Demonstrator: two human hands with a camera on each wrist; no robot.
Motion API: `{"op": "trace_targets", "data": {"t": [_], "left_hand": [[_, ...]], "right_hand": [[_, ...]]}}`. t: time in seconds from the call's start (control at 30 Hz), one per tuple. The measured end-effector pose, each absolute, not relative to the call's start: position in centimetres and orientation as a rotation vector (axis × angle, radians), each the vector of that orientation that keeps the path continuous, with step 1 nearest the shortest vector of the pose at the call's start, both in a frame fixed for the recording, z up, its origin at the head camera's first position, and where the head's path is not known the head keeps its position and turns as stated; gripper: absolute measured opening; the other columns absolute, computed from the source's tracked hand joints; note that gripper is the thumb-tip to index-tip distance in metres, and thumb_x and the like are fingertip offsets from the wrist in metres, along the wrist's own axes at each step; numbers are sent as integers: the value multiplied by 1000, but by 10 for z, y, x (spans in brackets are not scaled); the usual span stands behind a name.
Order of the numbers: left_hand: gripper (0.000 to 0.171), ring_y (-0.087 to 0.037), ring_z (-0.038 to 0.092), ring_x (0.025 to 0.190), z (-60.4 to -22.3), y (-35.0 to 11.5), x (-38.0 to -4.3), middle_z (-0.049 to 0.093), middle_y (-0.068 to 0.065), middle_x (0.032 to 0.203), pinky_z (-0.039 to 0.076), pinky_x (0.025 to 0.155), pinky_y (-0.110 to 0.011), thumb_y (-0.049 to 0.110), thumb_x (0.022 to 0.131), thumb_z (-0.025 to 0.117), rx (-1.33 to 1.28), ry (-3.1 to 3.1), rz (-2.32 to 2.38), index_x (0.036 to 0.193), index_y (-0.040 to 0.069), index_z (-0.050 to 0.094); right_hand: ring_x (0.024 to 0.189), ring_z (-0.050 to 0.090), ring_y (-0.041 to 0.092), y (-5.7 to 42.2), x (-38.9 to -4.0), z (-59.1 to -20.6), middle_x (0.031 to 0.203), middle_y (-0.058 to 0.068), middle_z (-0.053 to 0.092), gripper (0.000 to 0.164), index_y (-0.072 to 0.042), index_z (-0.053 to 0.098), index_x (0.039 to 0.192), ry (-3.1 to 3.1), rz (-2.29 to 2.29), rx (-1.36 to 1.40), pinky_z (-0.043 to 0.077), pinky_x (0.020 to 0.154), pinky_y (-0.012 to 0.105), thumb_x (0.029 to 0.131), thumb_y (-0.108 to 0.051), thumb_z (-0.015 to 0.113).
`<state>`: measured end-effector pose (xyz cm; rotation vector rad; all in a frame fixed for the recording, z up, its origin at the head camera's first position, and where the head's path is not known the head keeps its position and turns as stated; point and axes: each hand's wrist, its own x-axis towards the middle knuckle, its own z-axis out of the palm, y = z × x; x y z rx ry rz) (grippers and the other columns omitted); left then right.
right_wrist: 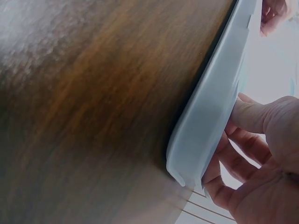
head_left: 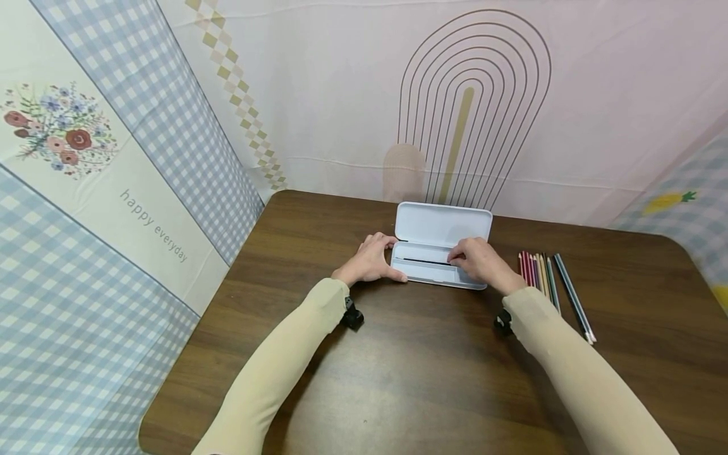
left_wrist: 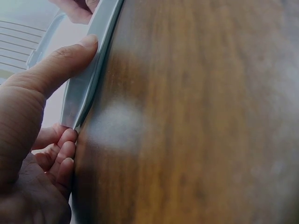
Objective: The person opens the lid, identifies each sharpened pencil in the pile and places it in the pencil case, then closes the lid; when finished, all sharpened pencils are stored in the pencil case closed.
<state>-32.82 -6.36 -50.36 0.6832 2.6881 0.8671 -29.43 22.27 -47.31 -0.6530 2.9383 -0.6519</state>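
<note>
An open white pencil case (head_left: pixel 423 273) lies near the table's back edge, its lid (head_left: pixel 442 222) tipped up behind it. My left hand (head_left: pixel 372 258) holds the case's left end, thumb along the front edge and fingers round the back corner; the left wrist view shows the thumb (left_wrist: pixel 63 65) against the case's side. A dark pencil (head_left: pixel 423 261) lies lengthwise inside the case. Over the right half, my right hand (head_left: pixel 479 258) pinches the pencil's right end. In the right wrist view, the case's wall (right_wrist: pixel 203 116) hides those fingertips.
To the right of the case, several colored pencils (head_left: pixel 534 270) lie side by side on the brown wooden table (head_left: pixel 409 373). Some grey pencils (head_left: pixel 574 297) lie just beyond them. A patterned cloth (head_left: pixel 335 95) hangs behind the table.
</note>
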Motion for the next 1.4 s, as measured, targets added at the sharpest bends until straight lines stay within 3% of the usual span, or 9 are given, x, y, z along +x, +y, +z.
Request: {"op": "trace_targets", "data": {"t": [0.57, 0.8, 0.9, 1.1, 1.4], "left_hand": [[95, -32, 49, 138, -505, -63, -330, 60, -14, 143, 39, 121, -47, 44, 77, 98, 682, 2689, 867, 154, 7, 57], [96, -32, 49, 139, -505, -63, -329, 59, -14, 145, 39, 122, -48, 46, 77, 98, 686, 2681, 861, 154, 7, 56], [96, -33, 48, 140, -504, -63, -329, 59, -14, 146, 38, 122, -49, 46, 77, 98, 684, 2677, 867, 154, 6, 56], [96, -33, 48, 140, -503, -64, -329, 59, -15, 146, 38, 122, -49, 46, 78, 97, 691, 2676, 865, 155, 6, 55], [97, -31, 48, 140, -502, -62, -328, 59, -14, 146, 39, 122, -48, 46, 78, 97, 676, 2682, 858, 156, 7, 55]], "right_hand": [[97, 75, 36, 220, -286, -471, 109, 24, 81, 17, 5, 82, 113, 3001, -733, -598, 62, 90, 55, 101, -1, 71], [86, 71, 29, 221, -273, -466, 103, 23, 80, 22, 7, 80, 118, 3075, -796, -533, 58, 78, 43, 98, -1, 75], [86, 72, 30, 223, -265, -462, 103, 23, 79, 22, 7, 80, 118, 3100, -821, -486, 57, 76, 41, 98, -1, 76], [92, 70, 36, 233, -249, -456, 106, 27, 76, 27, 10, 76, 124, 3131, -848, -323, 58, 81, 49, 100, -2, 72], [84, 68, 36, 256, -227, -457, 99, 25, 75, 26, 10, 76, 121, 3267, -877, -214, 49, 76, 41, 97, 0, 71]]}}
